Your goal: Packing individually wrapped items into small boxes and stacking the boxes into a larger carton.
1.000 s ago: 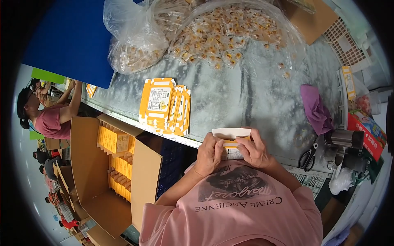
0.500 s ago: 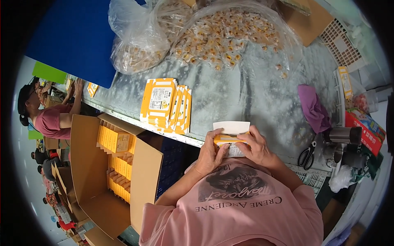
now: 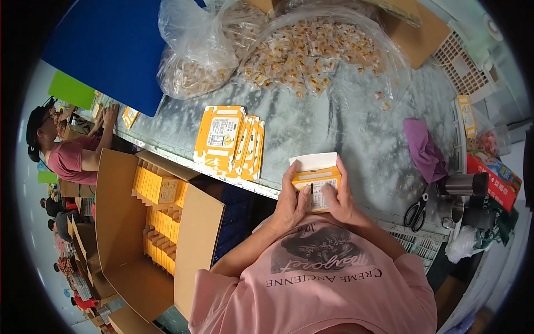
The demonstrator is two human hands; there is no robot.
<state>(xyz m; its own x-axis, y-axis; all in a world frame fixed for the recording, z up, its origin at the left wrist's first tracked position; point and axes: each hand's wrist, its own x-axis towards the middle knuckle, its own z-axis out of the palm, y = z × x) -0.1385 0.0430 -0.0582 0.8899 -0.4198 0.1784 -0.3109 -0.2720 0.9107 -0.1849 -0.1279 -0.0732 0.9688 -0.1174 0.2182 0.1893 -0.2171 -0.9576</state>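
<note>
Between my two hands, close to my body at the table's front edge, is a small yellow-and-white carton (image 3: pixel 316 179). Its white flap stands raised at the far end. My left hand (image 3: pixel 292 201) grips the carton's left side, thumb on the printed face. On the right side, my right hand (image 3: pixel 342 202) wraps the edge with its thumb bent over the same face. What is inside the carton cannot be seen. A stack of flat yellow-and-white cartons (image 3: pixel 222 136) lies on the table to the left of my hands.
Small wrapped pieces (image 3: pixel 300 53) spill from a clear plastic bag at the back. On the left, a large cardboard box (image 3: pixel 196 245) holds rows of yellow cartons (image 3: pixel 158 186). Black-handled scissors (image 3: pixel 415 214) and a purple cloth (image 3: pixel 421 147) lie right. A co-worker (image 3: pixel 72 161) is far left.
The carton has tilted so more of its printed face shows, and both hands have moved up its sides. The raised flap now sits slightly lower in view.
</note>
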